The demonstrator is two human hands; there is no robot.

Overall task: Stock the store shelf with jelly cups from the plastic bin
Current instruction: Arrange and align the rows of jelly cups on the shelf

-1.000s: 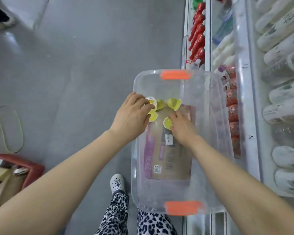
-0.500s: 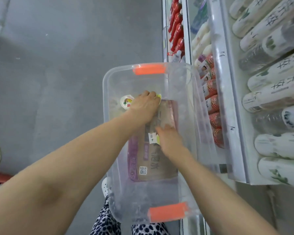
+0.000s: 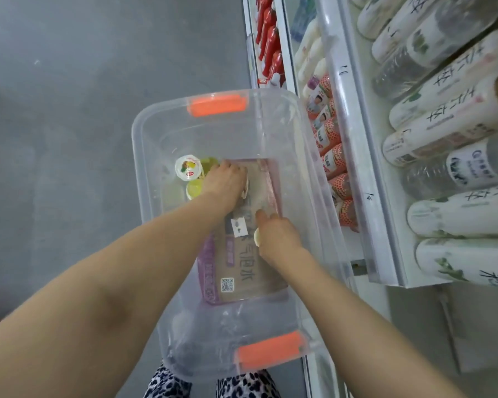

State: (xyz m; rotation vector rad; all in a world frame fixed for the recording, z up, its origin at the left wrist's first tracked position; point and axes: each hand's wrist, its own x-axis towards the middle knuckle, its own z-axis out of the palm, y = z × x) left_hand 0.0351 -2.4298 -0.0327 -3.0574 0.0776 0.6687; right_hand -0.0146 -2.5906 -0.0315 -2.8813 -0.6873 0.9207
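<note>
In the plastic bin [image 3: 139,145], a jelly cup [image 3: 256,237] is gripped by the right hand [image 3: 277,236], a second cup [image 3: 246,190] by the curled left hand [image 3: 227,182]. Loose cups [image 3: 189,167] near the bin's wall could be scattered if snatched.

The bin [image 3: 137,156] is clear, with an orange handle [image 3: 216,104] at 12 o'clock and another [image 3: 269,353] at 6 o'clock. Inside, one jelly cup [image 3: 188,167] has a white lid printed with yellow, green and red fruit. The cup [image 3: 194,188] at 6 o'clock of it is yellow-green. The cardboard [image 3: 242,271] is brown with a purple band and a white label. The floor [image 3: 84,110] is grey. The trousers [image 3: 167,386] carry a black-and-white leopard print. On the white shelf [image 3: 354,139], red bottles [image 3: 266,30] stand at 1 o'clock, and white bottles [image 3: 457,219] with dark lettering and green leaves lie at 3 o'clock.
</note>
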